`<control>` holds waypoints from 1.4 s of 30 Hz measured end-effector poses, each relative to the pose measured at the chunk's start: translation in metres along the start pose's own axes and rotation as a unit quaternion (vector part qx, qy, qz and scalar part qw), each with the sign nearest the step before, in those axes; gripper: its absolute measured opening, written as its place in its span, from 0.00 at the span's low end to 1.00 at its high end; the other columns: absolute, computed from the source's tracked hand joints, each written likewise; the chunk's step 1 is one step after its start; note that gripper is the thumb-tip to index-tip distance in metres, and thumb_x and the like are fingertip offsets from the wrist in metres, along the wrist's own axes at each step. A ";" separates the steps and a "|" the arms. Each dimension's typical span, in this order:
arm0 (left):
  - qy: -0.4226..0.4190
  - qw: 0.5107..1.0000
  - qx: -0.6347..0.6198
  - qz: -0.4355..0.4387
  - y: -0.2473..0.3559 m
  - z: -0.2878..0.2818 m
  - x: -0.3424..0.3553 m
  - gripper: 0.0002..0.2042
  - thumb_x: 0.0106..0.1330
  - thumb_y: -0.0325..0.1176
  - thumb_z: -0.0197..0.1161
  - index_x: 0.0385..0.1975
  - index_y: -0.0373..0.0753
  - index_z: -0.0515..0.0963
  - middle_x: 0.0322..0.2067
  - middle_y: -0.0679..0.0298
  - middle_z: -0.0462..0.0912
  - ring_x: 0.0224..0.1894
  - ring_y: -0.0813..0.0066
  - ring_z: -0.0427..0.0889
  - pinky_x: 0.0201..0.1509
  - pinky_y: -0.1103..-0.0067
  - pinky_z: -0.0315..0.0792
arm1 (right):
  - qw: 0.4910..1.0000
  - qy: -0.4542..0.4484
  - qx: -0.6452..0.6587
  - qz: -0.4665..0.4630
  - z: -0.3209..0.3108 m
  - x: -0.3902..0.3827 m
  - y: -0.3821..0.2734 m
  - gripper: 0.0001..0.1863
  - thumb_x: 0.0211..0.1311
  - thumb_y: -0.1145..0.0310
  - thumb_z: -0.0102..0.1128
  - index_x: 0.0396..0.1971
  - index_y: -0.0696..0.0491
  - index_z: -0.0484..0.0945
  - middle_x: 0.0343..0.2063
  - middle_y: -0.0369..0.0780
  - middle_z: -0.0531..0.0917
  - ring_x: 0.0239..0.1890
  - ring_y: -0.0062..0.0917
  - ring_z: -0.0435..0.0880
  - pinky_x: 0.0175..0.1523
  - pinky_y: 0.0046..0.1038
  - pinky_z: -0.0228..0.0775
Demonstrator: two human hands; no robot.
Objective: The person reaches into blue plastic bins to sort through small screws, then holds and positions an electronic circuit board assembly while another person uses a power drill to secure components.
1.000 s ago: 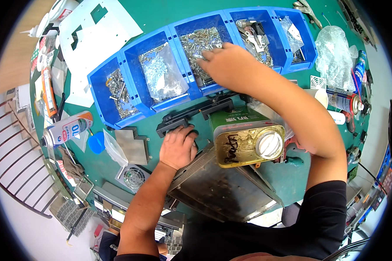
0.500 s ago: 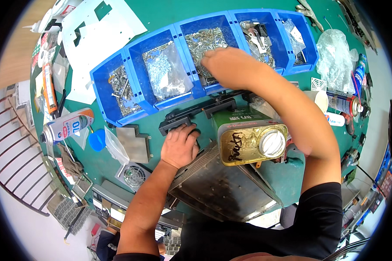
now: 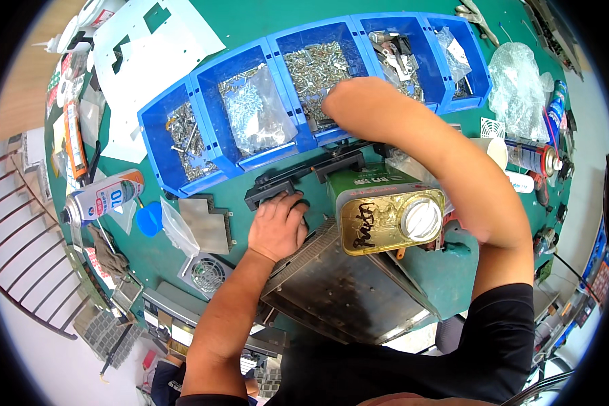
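Reaching into the middle compartment of the blue bin row [image 3: 305, 141], my right hand [image 3: 348, 101] is bent down among loose screws [image 3: 314, 68]. The back of the hand hides its fingers, so any screw in them is out of sight. My left hand [image 3: 277, 224] is closed over the near end of a long black bracket [image 3: 304, 177], its fingers curled at that end. The bracket lies slantwise in front of the bins. Below the left hand is a dark metal case [image 3: 338, 291]. A green and gold metal can [image 3: 372, 227] with a white cap stands between my forearms.
Other bin compartments hold a bag of screws [image 3: 260, 115] and mixed hardware [image 3: 399, 61]. To the left are a spray can [image 3: 108, 196], a blue cap [image 3: 149, 218], a metal plate [image 3: 205, 223] and a fan grille [image 3: 206, 274]. Bubble wrap [image 3: 517, 84] lies at right.
My right hand has shifted slightly right and turned inside the screw compartment; its fingers have gone from view. The left hand stays on the black bracket.
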State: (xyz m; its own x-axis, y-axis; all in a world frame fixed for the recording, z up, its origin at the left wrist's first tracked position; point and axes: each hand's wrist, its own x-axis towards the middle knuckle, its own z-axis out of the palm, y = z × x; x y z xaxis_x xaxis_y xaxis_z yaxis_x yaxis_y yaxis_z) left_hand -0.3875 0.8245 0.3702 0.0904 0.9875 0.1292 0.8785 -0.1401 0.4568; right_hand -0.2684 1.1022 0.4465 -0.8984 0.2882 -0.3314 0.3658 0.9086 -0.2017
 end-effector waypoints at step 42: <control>-0.013 1.000 0.005 0.007 -0.003 0.001 -0.001 0.18 0.53 0.29 0.62 0.46 0.38 0.73 0.54 0.59 0.75 0.54 0.55 0.74 0.58 0.64 0.67 | 0.945 0.263 0.166 0.104 -0.078 -0.027 0.036 0.13 0.60 0.73 0.51 0.38 0.62 0.82 0.35 0.56 0.84 0.40 0.50 0.83 0.49 0.43 0.76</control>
State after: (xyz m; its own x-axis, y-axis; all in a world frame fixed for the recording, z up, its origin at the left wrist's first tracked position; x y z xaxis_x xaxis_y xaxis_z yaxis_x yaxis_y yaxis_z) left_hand -0.3894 0.8239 0.3681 0.1148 0.9869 0.1134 0.8812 -0.1539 0.4471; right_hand -0.2501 1.1504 0.5196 -0.7625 0.6406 0.0904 0.5261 0.6953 -0.4897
